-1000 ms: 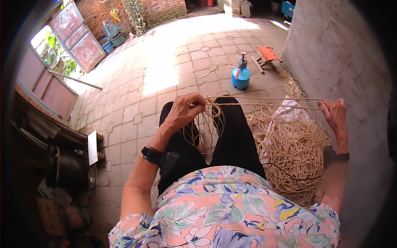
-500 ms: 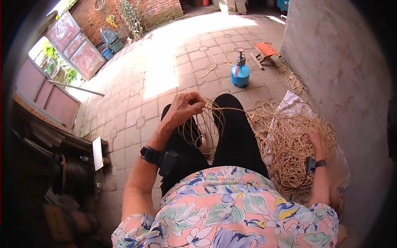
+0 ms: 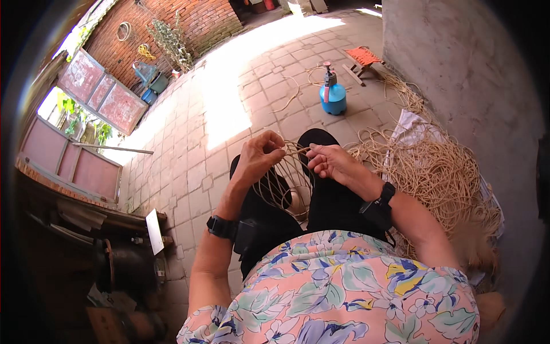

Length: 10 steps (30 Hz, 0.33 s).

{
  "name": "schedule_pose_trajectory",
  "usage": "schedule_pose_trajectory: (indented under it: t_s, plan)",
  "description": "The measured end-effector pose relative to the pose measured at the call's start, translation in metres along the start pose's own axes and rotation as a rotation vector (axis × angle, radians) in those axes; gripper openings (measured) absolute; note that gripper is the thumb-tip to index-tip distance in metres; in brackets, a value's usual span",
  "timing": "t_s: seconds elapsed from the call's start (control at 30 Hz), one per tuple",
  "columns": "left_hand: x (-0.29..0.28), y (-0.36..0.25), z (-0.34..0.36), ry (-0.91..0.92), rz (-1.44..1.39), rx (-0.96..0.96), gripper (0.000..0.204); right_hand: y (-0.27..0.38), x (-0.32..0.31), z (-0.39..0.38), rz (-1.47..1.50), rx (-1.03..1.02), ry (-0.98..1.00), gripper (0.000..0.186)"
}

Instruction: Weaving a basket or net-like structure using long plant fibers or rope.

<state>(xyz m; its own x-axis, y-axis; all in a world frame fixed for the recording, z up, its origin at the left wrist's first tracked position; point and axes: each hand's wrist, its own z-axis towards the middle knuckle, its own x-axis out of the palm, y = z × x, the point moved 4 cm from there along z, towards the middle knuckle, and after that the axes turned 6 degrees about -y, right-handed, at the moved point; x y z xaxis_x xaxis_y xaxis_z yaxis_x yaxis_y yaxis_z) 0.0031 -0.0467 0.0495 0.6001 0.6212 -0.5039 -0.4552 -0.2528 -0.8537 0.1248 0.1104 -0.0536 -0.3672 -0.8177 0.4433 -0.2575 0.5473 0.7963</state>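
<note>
My left hand (image 3: 260,153) pinches the top of a coil of thin tan cord (image 3: 274,192), whose loops hang down between my knees. Close beside it, my right hand (image 3: 332,160) grips the cord with its fingers curled, just right of the coil. A short stretch of cord runs between the two hands over my lap. On the floor to my right lies a big tangled heap of the same tan cord (image 3: 438,178), partly over a white sack (image 3: 408,127). Both wrists wear dark bands with small boxes.
A blue pump sprayer (image 3: 333,98) stands on the paved floor ahead, with a small orange-topped folding stool (image 3: 363,57) behind it. A grey wall (image 3: 458,74) rises on the right. At left are a dark cluttered bench and a white board (image 3: 154,231). Loose cord lies near the sprayer.
My right hand has come from the heap over to the coil and now grips the cord beside my left hand. The left hand keeps hold of the coil. The view has shifted slightly.
</note>
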Motion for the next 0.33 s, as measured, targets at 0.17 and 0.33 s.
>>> schedule_pose_trajectory:
  t_s: [0.17, 0.33]
  plan:
    - [0.005, -0.006, -0.004, -0.059, 0.085, 0.086, 0.012, 0.027, 0.011, 0.013, 0.315, -0.312, 0.014, 0.020]
    - [0.011, -0.018, -0.009, -0.230, 0.394, 0.280, 0.012, 0.056, 0.040, -0.001, 0.081, -0.537, -0.008, 0.019]
